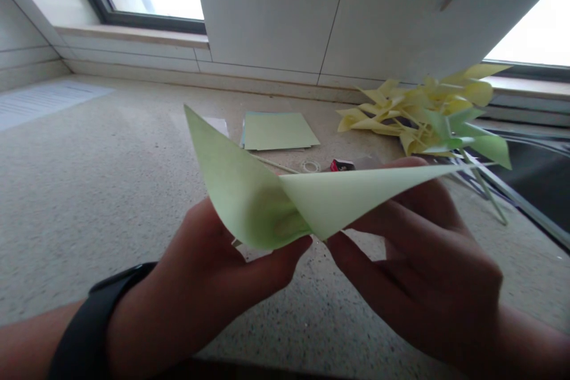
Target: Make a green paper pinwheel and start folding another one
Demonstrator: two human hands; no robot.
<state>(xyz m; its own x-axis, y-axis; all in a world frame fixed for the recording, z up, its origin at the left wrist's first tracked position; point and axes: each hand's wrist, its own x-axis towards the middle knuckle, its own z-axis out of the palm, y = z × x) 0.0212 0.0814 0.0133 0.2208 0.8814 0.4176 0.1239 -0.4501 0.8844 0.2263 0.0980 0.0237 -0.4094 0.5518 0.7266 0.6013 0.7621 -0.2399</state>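
Pale green paper (249,202) is being held just above the desk (129,178), with its two pointed flaps being left free. It is being pinched by both hands: the left hand (214,285) at the lower curve, the right hand (427,267) near the lower middle, the thumb tips being held close but apart. Handling, as judged: the piece is being rated light, springy and easily creased; a gentle hold is being favoured at the lower middle, not on the flaps.

Count: one piece is being gripped by two hands. Beyond are being noted one paper stack (280,130), one thin ring (310,166), one red-and-black item (342,165), one printed sheet (48,98) and one green pinwheel (478,136). Several yellow pinwheels (396,104) are also being recorded; their number cannot be told, overlap being severe.
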